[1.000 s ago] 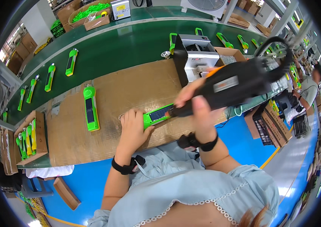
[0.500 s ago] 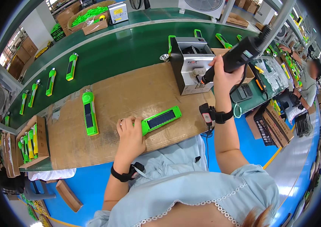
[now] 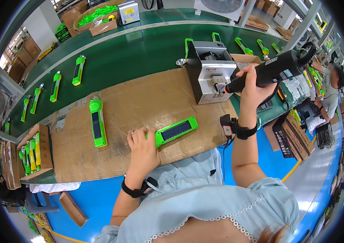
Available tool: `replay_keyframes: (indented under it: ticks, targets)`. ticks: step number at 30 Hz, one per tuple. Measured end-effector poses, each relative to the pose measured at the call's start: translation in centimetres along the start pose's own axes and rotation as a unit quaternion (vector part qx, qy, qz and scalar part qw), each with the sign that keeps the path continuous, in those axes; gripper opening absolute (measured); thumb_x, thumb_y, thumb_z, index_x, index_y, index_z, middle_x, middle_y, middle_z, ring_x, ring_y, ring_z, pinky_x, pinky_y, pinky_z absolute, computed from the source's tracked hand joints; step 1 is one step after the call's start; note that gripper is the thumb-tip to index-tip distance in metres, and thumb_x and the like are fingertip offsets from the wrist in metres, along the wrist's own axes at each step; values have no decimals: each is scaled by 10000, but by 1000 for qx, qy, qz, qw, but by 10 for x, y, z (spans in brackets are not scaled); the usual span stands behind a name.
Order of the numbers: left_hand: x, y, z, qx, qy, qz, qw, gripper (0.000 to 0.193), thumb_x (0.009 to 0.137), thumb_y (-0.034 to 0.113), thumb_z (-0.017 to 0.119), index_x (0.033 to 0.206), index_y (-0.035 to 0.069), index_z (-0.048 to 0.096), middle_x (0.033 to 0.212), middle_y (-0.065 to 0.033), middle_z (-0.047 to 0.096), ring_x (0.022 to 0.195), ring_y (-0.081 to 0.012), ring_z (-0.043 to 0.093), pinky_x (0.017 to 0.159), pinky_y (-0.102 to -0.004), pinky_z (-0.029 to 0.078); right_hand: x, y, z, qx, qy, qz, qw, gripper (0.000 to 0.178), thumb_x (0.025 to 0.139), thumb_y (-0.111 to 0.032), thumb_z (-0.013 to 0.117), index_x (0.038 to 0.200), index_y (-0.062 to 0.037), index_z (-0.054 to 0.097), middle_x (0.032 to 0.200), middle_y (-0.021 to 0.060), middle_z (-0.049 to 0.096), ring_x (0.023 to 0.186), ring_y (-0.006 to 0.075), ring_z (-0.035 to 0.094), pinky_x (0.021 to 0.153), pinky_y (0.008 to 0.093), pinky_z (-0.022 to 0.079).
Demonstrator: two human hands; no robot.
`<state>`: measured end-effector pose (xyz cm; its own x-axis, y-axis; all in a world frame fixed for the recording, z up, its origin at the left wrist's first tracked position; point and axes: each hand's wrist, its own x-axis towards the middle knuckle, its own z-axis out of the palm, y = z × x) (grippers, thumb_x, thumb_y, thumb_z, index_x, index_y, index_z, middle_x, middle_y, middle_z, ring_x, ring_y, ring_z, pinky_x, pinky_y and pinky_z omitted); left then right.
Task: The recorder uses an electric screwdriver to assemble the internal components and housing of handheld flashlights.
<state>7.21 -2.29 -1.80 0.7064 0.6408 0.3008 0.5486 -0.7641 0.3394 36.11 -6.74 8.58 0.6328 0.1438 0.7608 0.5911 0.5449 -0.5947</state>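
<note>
My right hand (image 3: 254, 86) is wrapped round a black electric screwdriver (image 3: 275, 69). The screwdriver lies nearly level, its tip at the front outlet of a silver-grey screw feeder (image 3: 209, 73); whether a screw sits on the tip is too small to tell. With my left hand (image 3: 142, 146) I grip the head end of a green flashlight (image 3: 176, 130), which rests on the cardboard sheet (image 3: 139, 107) with its dark solar panel up. My fingers hide that end. A second green and yellow flashlight (image 3: 97, 123) lies apart, left of my left hand.
Several flashlights, one of them here (image 3: 78, 71), lie along the green conveyor belt (image 3: 127, 52) beyond the cardboard. A carton (image 3: 44, 150) holding more stands at the left. Right of the feeder is an open box (image 3: 244, 58). Farther right, another person (image 3: 334, 89) is at the bench.
My right hand has tilted the screwdriver flatter and lowered it a little at the feeder. The left hand keeps its hold on the flashlight; the whole view has shifted slightly.
</note>
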Motion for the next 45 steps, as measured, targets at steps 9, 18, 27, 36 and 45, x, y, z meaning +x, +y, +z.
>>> replay_keyframes:
  ticks: [9, 18, 27, 36, 45]
  targets:
    - [-1, 0, 3, -12, 15, -3, 1000, 552, 619, 8, 592, 1158, 12, 471, 1084, -212, 446, 1080, -398, 418, 1033, -585, 219, 12, 27, 6, 28, -43, 42, 998, 347, 807, 34, 609, 1081, -11, 402, 718, 65, 568, 549, 127, 567, 516, 260, 468]
    - [-3, -3, 4, -32, 24, -14, 999, 548, 599, -1, 566, 1140, 15, 478, 1088, -197, 439, 1101, -385, 417, 1047, -595, 197, -2, 1, 15, 41, -87, 132, 987, 314, 820, 18, 600, 1072, 11, 412, 639, 82, 549, 501, 158, 552, 475, 279, 465]
    - [-7, -9, 12, -55, 54, -13, 997, 531, 597, -4, 551, 1120, -4, 460, 1079, -183, 442, 1117, -366, 413, 1046, -615, 178, -78, -58, 47, 290, -219, 177, 915, 495, 874, -7, 506, 1297, -3, 249, 777, 129, 552, 636, 206, 579, 609, 350, 513]
    - [-7, -6, 13, -45, 68, -20, 996, 462, 642, 12, 576, 1098, 7, 497, 1043, -154, 472, 1087, -332, 450, 1040, -607, 195, -102, -61, 80, 304, -276, 197, 890, 515, 840, 52, 516, 1275, -7, 248, 789, 116, 562, 666, 171, 581, 642, 309, 512]
    - [-8, -10, 18, -44, 59, -13, 997, 587, 581, 22, 599, 1149, 22, 454, 1085, -162, 442, 1108, -342, 424, 1037, -616, 188, -122, -46, 88, 246, -307, 203, 897, 466, 872, -16, 516, 1265, -38, 268, 776, 115, 518, 637, 206, 559, 631, 360, 504]
